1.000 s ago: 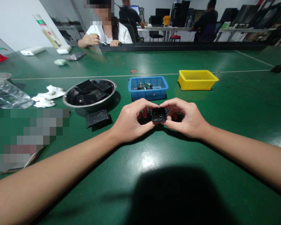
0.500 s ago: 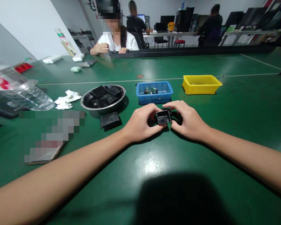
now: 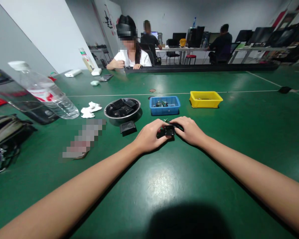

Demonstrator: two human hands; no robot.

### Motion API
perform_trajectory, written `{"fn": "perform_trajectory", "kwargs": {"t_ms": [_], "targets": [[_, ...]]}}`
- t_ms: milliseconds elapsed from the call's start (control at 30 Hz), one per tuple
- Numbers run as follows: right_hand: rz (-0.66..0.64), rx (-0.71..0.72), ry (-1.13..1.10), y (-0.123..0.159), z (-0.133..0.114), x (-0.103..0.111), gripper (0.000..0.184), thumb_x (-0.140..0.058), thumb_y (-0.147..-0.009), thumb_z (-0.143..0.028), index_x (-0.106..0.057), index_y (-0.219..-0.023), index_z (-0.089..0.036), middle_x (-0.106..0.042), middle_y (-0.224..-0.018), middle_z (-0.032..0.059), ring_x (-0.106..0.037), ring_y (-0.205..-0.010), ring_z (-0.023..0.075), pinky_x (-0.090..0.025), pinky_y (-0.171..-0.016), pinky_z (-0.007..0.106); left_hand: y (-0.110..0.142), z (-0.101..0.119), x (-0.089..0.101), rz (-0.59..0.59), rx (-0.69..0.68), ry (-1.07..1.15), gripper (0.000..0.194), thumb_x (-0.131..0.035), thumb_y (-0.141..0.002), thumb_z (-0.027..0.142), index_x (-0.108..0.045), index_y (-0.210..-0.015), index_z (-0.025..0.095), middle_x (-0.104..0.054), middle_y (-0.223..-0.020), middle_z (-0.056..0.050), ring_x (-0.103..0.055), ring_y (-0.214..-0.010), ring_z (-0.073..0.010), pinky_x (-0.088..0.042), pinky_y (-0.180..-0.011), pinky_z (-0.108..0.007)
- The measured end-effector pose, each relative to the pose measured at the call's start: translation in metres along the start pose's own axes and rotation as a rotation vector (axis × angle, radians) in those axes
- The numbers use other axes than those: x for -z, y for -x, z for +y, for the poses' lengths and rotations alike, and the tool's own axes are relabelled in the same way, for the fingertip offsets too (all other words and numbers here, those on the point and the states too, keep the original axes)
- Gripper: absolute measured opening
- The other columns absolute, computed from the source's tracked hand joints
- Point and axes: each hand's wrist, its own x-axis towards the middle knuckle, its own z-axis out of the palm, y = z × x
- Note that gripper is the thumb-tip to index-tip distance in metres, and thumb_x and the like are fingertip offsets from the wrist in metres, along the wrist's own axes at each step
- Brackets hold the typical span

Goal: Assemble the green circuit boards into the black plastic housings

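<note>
My left hand (image 3: 150, 135) is closed on a small black plastic case (image 3: 169, 130), pinching it by its left side between thumb and fingers. The case's open hollow faces me, just above the green table. My right hand (image 3: 189, 131) is curled against the right and far side of the case, thumb and index finger at its edge. A small green bit (image 3: 165, 120) shows behind the case near the right fingertips; what it belongs to is hidden. Left of my left hand, another black case part (image 3: 128, 127) lies on the table.
Beyond my hands stand a metal bowl (image 3: 107, 116) of black case parts, a blue bin (image 3: 165, 110) with small electronic parts and a yellow bin (image 3: 205, 103). At left are crumpled tissue (image 3: 91, 109), a blurred-out flat object (image 3: 86, 139) and a water bottle (image 3: 52, 94). A person (image 3: 132, 58) sits opposite.
The view has tilted up and shifted left, bringing the bottles and a bag further into sight. Both hands stay at the case; the green bit now shows behind it.
</note>
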Motion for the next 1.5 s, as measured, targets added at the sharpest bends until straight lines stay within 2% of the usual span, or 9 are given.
{"fn": "perform_trajectory", "kwargs": {"t_ms": [67,233,433,567,700,933,1100,1267,1500], "targets": [[0.009,-0.013,0.007,0.003,-0.001,0.002,0.028,-0.062,-0.090,-0.015,-0.072,-0.116,-0.019,-0.075,-0.118,0.0116,-0.067,-0.109,0.0279,-0.050,-0.095,0.045,0.012,0.003,0.006,0.015,0.028,-0.015,0.024,-0.067,-0.089,0.032,-0.063,-0.107,0.017,-0.064,-0.090,-0.003,-0.060,-0.077,-0.0160,-0.048,-0.072,-0.028],[0.010,-0.037,0.012,0.007,0.000,0.006,0.031,-0.065,-0.089,-0.018,-0.072,-0.119,-0.018,-0.075,-0.122,0.0118,-0.068,-0.111,0.0286,-0.051,-0.097,0.047,0.032,0.004,0.022,-0.046,0.065,-0.036,0.025,-0.064,-0.089,0.033,-0.063,-0.108,0.017,-0.064,-0.090,-0.004,-0.061,-0.078,-0.0170,-0.049,-0.072,-0.029],[0.017,-0.019,0.016,0.004,0.002,0.006,0.029,-0.063,-0.091,-0.023,-0.073,-0.118,-0.019,-0.077,-0.117,0.0104,-0.069,-0.107,0.0265,-0.053,-0.096,0.044,0.030,0.002,0.020,-0.143,0.107,0.000,0.028,-0.063,-0.085,0.028,-0.059,-0.111,0.019,-0.066,-0.097,-0.004,-0.062,-0.084,-0.0186,-0.050,-0.076,-0.031],[0.016,-0.021,0.027,0.003,0.002,0.005,0.031,-0.063,-0.088,-0.017,-0.072,-0.118,-0.019,-0.076,-0.118,0.0100,-0.068,-0.106,0.0263,-0.053,-0.096,0.044,0.031,0.002,0.019,-0.179,0.154,-0.006,0.031,-0.062,-0.085,0.027,-0.056,-0.114,0.020,-0.066,-0.100,-0.004,-0.062,-0.086,-0.0194,-0.050,-0.077,-0.032],[0.015,0.005,0.029,-0.002,0.003,0.004,0.029,-0.062,-0.088,-0.016,-0.073,-0.115,-0.017,-0.077,-0.114,0.0109,-0.068,-0.105,0.0267,-0.052,-0.095,0.043,0.031,0.001,0.020,-0.186,0.170,0.002,0.030,-0.061,-0.086,0.028,-0.055,-0.115,0.020,-0.066,-0.099,-0.004,-0.062,-0.084,-0.0190,-0.050,-0.076,-0.032],[0.027,0.017,0.009,-0.004,0.006,0.004,0.022,-0.067,-0.090,-0.028,-0.074,-0.108,-0.017,-0.078,-0.108,0.0112,-0.069,-0.097,0.0263,-0.052,-0.088,0.040,0.030,0.001,0.020,-0.167,0.159,0.000,0.026,-0.062,-0.088,0.030,-0.057,-0.111,0.019,-0.067,-0.100,-0.005,-0.062,-0.084,-0.0189,-0.049,-0.077,-0.032],[0.043,0.031,0.001,-0.002,0.005,0.005,0.022,-0.067,-0.088,-0.023,-0.074,-0.107,-0.017,-0.077,-0.108,0.0115,-0.069,-0.095,0.0263,-0.052,-0.085,0.039,0.029,-0.004,0.023,-0.171,0.124,-0.031,0.026,-0.062,-0.089,0.033,-0.059,-0.110,0.019,-0.067,-0.102,-0.006,-0.062,-0.088,-0.0201,-0.050,-0.079,-0.033],[0.047,0.047,0.003,-0.002,0.006,0.006,0.026,-0.069,-0.083,-0.020,-0.074,-0.109,-0.017,-0.077,-0.107,0.0117,-0.068,-0.094,0.0266,-0.052,-0.083,0.040,0.028,-0.009,0.027,-0.165,0.145,-0.074,0.029,-0.061,-0.088,0.036,-0.061,-0.111,0.018,-0.067,-0.102,-0.007,-0.063,-0.089,-0.0219,-0.051,-0.081,-0.036],[0.054,0.116,-0.093,0.000,0.008,0.008,0.018,-0.061,-0.089,-0.017,-0.077,-0.096,-0.021,-0.077,-0.090,0.0067,-0.068,-0.086,0.0216,-0.054,-0.081,0.036,0.028,-0.009,0.024,-0.127,0.190,-0.079,0.029,-0.060,-0.090,0.036,-0.060,-0.112,0.019,-0.067,-0.104,-0.007,-0.063,-0.093,-0.0230,-0.051,-0.089,-0.039]]}}
